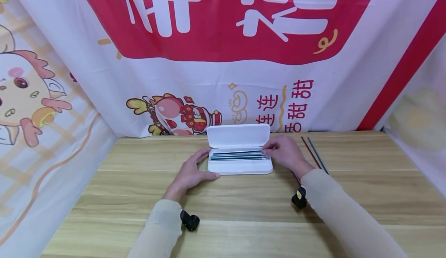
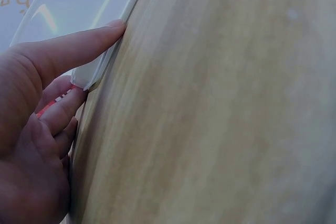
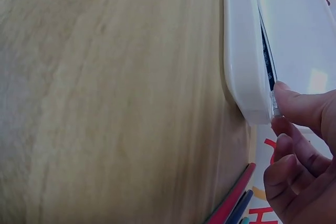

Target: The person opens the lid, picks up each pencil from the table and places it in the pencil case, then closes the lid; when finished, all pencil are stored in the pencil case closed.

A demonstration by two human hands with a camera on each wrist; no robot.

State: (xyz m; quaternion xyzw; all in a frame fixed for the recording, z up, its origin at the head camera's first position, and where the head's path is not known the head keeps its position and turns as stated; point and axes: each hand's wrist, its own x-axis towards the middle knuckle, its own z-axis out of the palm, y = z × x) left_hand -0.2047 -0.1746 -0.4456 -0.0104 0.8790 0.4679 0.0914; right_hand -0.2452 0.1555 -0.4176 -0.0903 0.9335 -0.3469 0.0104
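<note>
the left hand (image 1: 189, 174) braces the near left corner of the white pencil case (image 1: 239, 166) on the worktop (image 1: 244, 211), thumb along its front edge, while the right hand (image 1: 287, 153) pinches the end of a pencil (image 1: 238, 152) lying in the open tray. judging by this, the loading step is in hand. next would be the two loose pencils (image 1: 315, 153) lying farther right on the worktop, each needing a fine pinch.
</note>
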